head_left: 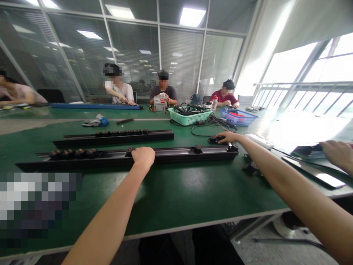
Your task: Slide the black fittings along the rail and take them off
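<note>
Your left hand (143,157): on the near rail (176,156), fingertips at a small black block (130,150) in its channel; its palm side is hidden, so you cannot tell how tight your grip is.
Your right hand (228,137): beyond the near rail, toward its right end, fingers on a black part (213,140) lying on the worktop (193,191); you cannot tell whether that grip is closed.
Near rail: long and black, lying left to right in front of you, with a cluster of blocks (74,153) at left and a lone block (198,149) right of your left hand.
Far rail (116,140): shorter, just beyond, with a row of blocks (122,133) along it.
Right side: loose black pieces (251,167) under your right forearm; another person's hand (338,152) farther right.
Far side: green basket (189,118) of cables, blue basket (239,118) to its right, gloves (97,121) at left.
</note>
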`<action>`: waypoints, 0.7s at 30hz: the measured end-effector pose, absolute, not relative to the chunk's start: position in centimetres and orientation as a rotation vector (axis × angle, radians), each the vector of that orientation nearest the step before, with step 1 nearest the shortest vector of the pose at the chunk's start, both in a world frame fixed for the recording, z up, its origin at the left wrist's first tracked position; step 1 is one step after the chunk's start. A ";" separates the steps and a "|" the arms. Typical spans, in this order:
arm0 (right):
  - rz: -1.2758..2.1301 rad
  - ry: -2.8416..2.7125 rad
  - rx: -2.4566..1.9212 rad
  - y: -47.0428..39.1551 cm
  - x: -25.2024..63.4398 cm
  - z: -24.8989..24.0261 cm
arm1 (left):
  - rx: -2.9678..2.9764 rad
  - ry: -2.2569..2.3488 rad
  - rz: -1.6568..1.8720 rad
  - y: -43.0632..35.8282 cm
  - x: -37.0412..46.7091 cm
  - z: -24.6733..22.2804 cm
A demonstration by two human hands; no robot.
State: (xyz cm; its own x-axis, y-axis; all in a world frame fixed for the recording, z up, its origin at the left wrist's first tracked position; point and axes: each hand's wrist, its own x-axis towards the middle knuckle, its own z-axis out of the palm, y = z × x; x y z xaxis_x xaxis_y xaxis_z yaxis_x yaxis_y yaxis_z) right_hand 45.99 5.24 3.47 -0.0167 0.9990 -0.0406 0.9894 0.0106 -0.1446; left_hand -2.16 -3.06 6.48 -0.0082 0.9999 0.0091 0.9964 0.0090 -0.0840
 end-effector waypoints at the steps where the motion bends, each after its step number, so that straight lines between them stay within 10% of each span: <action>1: 0.254 -2.172 -2.146 5.1 46.6 3.5 | -2.166 -2.180 0.086 -3.1 -2.1 6.5; 21: 0.628 -2.220 -1.839 0.8 54.7 4.9 | -2.163 -2.185 0.125 -2.9 -2.1 6.7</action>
State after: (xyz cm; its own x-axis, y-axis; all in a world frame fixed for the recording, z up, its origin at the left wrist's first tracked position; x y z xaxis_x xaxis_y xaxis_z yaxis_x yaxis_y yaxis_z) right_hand 54.66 0.77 4.89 -0.2121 0.9699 -0.1200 0.8890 0.1405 -0.4358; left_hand -2.15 -2.94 6.66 -0.0108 0.9999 -0.0119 0.9947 0.0095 -0.1028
